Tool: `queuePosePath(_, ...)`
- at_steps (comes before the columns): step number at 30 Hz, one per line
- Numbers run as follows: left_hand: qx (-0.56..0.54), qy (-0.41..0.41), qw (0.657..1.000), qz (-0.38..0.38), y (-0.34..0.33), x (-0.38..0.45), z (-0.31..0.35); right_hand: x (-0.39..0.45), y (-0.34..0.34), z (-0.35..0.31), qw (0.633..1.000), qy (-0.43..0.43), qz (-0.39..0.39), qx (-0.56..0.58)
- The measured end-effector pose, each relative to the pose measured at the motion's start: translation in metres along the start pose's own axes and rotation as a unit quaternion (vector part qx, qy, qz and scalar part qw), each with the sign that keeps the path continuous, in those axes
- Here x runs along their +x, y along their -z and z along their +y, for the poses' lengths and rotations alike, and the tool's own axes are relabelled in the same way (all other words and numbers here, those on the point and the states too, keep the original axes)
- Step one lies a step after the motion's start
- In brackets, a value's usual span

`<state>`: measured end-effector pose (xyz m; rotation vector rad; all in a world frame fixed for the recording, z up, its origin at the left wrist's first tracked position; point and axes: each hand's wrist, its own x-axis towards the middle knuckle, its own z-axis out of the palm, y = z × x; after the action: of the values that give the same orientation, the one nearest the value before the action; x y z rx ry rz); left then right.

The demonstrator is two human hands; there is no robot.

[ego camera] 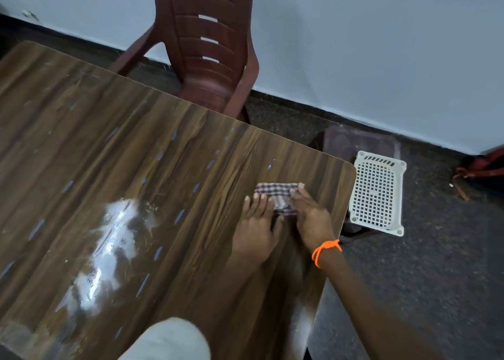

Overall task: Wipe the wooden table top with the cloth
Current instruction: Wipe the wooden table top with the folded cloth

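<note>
The cloth, a small checked piece folded into a strip, lies on the surface directly under and just ahead of both hands, near the far right corner. Its long axis runs left to right across the fingertips, so the whole unwiped spread of the surface lies to the left of the hands, including a pale, shiny smear well off to that side.

The left hand lies flat, fingers straight and together, its tips pressing the cloth's left end. The right hand, with an orange thread at the wrist, lies beside it, fingers stretched over the cloth's right half and pressing down. Neither hand seems to curl round the fabric, though blur makes the thumbs hard to read. Both are equally close to the cloth; the left is nearer the smear, so a sweep leftward looks the likely need.
</note>
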<state>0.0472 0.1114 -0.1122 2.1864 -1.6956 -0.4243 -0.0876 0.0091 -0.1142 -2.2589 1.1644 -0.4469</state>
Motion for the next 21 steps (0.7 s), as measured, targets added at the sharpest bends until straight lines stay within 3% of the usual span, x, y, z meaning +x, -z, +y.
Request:
queuePosePath(4, 0.016, 0.014, 1.0, 0.01, 0.003, 0.066, 0.003, 0.065, 0.007, 0.011, 1.0, -0.025, 0.017, -0.004)
queuePosePath(8, 0.053, 0.08, 0.995, 0.019, 0.006, 0.087, -0.014, 0.117, -0.006, -0.005, 0.999, -0.008, -0.033, -0.007)
queuePosePath(11, 0.037, 0.096, 0.993, 0.052, 0.006, 0.064, -0.026, 0.112, -0.013, -0.019, 0.997, 0.039, -0.062, 0.018)
queuePosePath(15, 0.004, 0.035, 0.996, 0.08, -0.002, 0.02, -0.027, 0.066, -0.009, -0.01, 0.996, 0.059, -0.071, 0.015)
queuePosePath(21, -0.008, -0.045, 0.999, 0.013, -0.006, 0.066, 0.003, 0.037, 0.013, 0.013, 0.995, -0.06, 0.075, 0.01)
